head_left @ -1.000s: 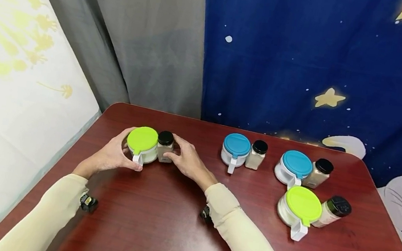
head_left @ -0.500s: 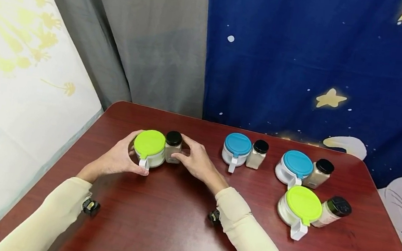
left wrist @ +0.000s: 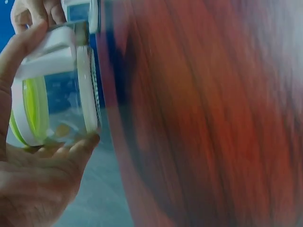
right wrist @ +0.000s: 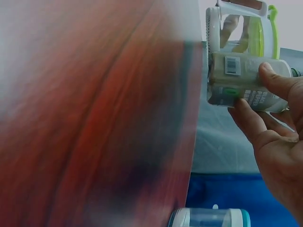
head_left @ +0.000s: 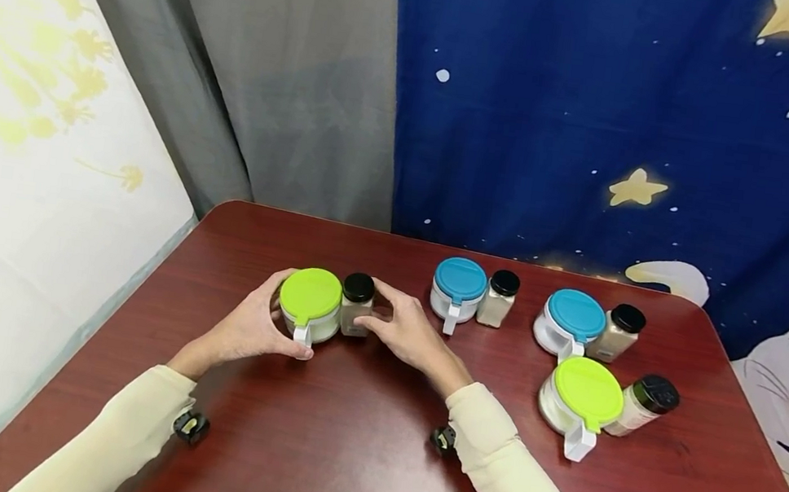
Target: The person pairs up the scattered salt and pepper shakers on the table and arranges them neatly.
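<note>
In the head view my left hand (head_left: pixel 247 330) curls round a clear seasoning jar (head_left: pixel 310 297) with a lime-green lid and a white handle, the thumb by the handle. Right beside the jar stands a square pepper bottle (head_left: pixel 354 319) with a black cap. My right hand (head_left: pixel 416 335) grips that bottle from its right side, thumb in front and fingers behind. The right wrist view shows the bottle's label (right wrist: pixel 255 97), with the word pepper on it. Through the jar's clear wall (left wrist: pixel 64 99) in the left wrist view, little content shows.
Behind and right on the red-brown table (head_left: pixel 339 453) stands a blue-lidded jar (head_left: pixel 460 280) with a black-capped bottle (head_left: pixel 496 304). Farther right are another blue-lidded jar (head_left: pixel 576 315), a bottle (head_left: pixel 615 339), a green-lidded jar (head_left: pixel 587 393) and a round shaker (head_left: pixel 633 411). Curtains (head_left: pixel 311 80) hang behind.
Both hands have moved right and a little toward the person, bringing the green-lidded jar and the pepper bottle along side by side. The other jars and bottles stay put; the head view shifts slightly.
</note>
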Tool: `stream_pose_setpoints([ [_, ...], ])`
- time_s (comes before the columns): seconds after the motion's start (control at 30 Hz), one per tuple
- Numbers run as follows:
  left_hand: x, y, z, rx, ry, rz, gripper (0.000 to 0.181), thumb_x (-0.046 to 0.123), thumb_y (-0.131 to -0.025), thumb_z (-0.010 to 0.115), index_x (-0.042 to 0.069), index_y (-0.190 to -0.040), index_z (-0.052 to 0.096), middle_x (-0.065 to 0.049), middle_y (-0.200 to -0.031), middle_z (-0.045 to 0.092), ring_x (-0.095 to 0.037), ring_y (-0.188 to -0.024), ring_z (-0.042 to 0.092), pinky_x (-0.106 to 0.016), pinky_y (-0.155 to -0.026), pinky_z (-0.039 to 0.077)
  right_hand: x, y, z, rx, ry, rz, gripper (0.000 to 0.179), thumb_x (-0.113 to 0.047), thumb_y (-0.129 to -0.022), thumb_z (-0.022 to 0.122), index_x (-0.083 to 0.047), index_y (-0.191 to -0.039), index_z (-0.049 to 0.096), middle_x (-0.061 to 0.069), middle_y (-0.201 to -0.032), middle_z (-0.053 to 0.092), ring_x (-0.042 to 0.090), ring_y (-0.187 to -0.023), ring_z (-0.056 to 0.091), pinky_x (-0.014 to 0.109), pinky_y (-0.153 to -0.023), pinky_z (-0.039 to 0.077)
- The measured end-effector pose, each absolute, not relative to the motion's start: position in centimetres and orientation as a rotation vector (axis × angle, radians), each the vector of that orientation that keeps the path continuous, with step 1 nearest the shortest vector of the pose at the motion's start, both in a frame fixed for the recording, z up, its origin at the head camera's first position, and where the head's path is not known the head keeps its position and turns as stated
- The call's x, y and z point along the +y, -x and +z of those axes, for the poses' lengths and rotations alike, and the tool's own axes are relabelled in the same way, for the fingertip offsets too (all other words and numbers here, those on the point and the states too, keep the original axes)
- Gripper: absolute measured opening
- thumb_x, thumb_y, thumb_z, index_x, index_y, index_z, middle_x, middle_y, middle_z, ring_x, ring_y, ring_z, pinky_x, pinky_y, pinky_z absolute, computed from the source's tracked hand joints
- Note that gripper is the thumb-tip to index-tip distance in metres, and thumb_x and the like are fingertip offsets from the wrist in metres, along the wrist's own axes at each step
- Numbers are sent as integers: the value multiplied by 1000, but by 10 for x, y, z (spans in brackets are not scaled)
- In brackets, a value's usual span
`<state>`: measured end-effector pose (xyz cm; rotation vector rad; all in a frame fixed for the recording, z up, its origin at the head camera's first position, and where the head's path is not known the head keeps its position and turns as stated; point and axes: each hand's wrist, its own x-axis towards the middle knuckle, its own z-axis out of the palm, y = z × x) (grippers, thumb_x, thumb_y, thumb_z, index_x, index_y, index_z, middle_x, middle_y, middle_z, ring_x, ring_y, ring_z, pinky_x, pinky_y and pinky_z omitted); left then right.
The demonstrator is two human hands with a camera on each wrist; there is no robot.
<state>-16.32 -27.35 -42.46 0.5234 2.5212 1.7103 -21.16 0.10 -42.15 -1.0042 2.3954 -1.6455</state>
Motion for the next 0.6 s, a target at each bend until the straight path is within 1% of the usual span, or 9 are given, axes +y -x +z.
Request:
stream_pose_setpoints([
  [0.13, -266, 159, -423, 2558, -538, 1703, 116, 10, -60, 101, 10, -152, 30, -9, -140, 47, -27, -121, 55, -32, -98, 49, 8, 207, -421, 2326, 1008, -1708, 64, -4, -89, 79, -2, -147, 52, 13, -140, 59, 20, -112, 66, 27, -90, 53],
  [0.23, -262, 157, -422, 2559, -547, 1707, 116, 11, -60, 101, 10, -152, 30, -9, -140, 47, -26, -121, 55, -31, -98, 49, 12, 203, -419, 2317, 1016, -1726, 64, -3, -88, 79, -1, -146, 52, 14, -141, 58, 22, -112, 66, 29, -90, 54],
  [0.37, -258, 153, -421, 2553, -542, 1703, 116, 12, -59, 101, 11, -152, 31, -7, -140, 47, -25, -119, 57, -30, -98, 49, 18, 199, -417, 2304, 980, -1744, 66, -2, -87, 80, 2, -146, 51, 18, -142, 55, 27, -110, 67, 32, -89, 54],
  [0.6, -249, 147, -418, 2550, -557, 1676, 118, 15, -57, 102, 11, -152, 31, -7, -140, 49, -24, -119, 58, -30, -100, 48, 29, 191, -418, 2279, 896, -1757, 67, -3, -86, 82, 2, -146, 51, 18, -144, 54, 27, -109, 68, 31, -87, 55],
])
